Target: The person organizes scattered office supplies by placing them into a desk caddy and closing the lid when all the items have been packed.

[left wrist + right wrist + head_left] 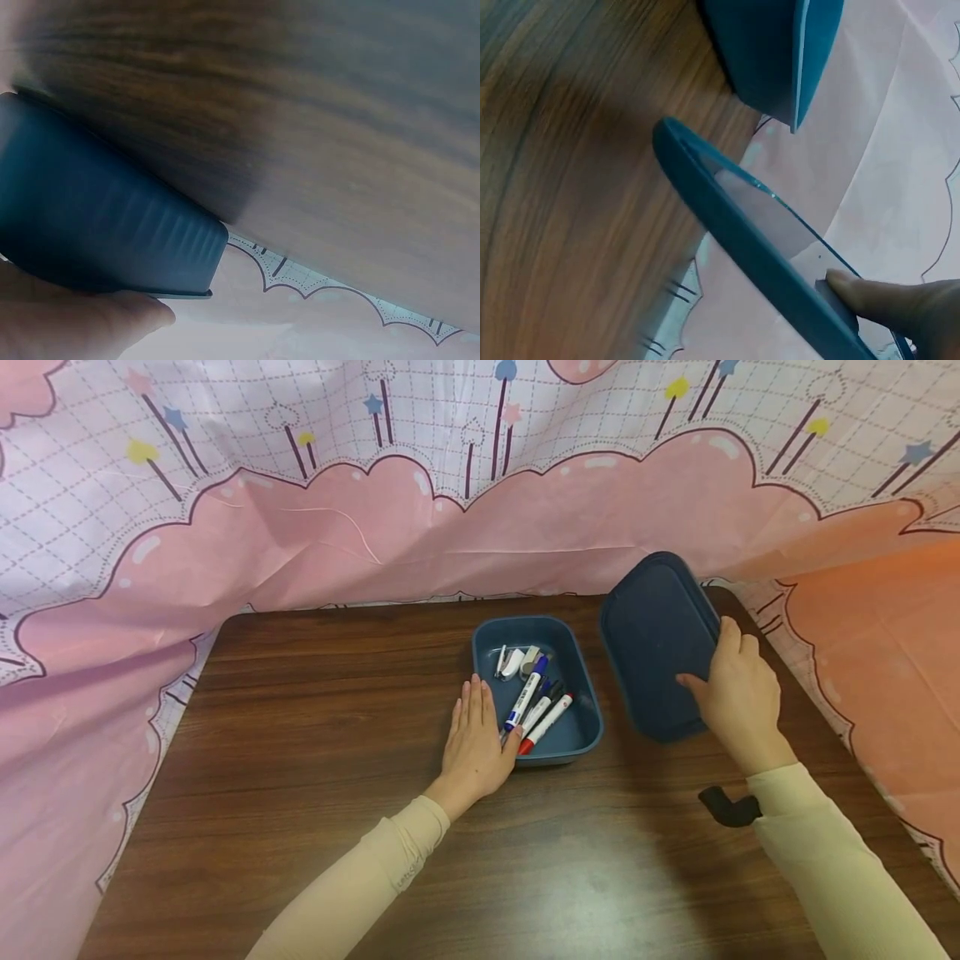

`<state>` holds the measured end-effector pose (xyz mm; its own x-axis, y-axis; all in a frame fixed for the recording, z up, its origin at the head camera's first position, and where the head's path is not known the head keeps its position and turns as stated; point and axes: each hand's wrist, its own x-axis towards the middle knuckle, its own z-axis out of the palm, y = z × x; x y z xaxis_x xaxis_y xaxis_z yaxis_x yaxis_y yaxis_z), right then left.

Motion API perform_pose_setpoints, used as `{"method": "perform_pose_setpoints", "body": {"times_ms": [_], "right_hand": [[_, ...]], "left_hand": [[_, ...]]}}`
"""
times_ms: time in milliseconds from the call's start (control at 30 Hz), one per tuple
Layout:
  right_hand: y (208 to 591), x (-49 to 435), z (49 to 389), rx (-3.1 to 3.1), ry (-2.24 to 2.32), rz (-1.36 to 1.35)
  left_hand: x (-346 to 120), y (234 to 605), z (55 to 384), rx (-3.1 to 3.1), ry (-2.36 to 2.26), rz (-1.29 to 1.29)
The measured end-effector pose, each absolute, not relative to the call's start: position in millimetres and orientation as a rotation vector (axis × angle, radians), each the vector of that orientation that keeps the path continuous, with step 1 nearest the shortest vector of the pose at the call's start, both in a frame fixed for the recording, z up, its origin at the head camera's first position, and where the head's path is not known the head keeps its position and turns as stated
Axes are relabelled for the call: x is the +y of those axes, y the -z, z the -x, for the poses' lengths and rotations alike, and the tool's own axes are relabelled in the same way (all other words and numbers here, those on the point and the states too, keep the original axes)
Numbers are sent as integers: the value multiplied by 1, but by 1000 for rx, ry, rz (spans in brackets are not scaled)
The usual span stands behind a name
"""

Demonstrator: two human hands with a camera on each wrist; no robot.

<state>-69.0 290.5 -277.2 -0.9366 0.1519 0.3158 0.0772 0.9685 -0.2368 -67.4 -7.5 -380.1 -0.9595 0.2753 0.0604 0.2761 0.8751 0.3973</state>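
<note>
A dark blue rectangular box (587, 714) stands uncovered on the table, also seen as a ribbed wall in the left wrist view (112, 202). Inside it lie several markers, among them a blue-capped marker (527, 693) and a red-capped marker (547, 723). A small white item (512, 664) sits toward its far end, beside other little things. Against the box's near left side rests my left hand (477, 747), fingers straight, thumb by the rim. My right hand (738, 693) grips the matching blue lid (652, 643) by its right edge, tilted above the table, right of the box.
The dark wooden table (322, 735) spreads left and in front of the box. On its right part, by the right sleeve, is a black curved object (727, 807). A pink and white patterned curtain (487, 543) hangs behind the far edge.
</note>
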Motion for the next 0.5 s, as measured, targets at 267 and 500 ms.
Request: {"method": "perform_pose_setpoints", "body": {"times_ms": [267, 500], "right_hand": [[272, 275, 68, -2675, -171, 91], [272, 267, 66, -2662, -120, 85]], "left_hand": [[-7, 380, 67, -3034, 654, 439], [-7, 380, 66, -3010, 647, 448]]}}
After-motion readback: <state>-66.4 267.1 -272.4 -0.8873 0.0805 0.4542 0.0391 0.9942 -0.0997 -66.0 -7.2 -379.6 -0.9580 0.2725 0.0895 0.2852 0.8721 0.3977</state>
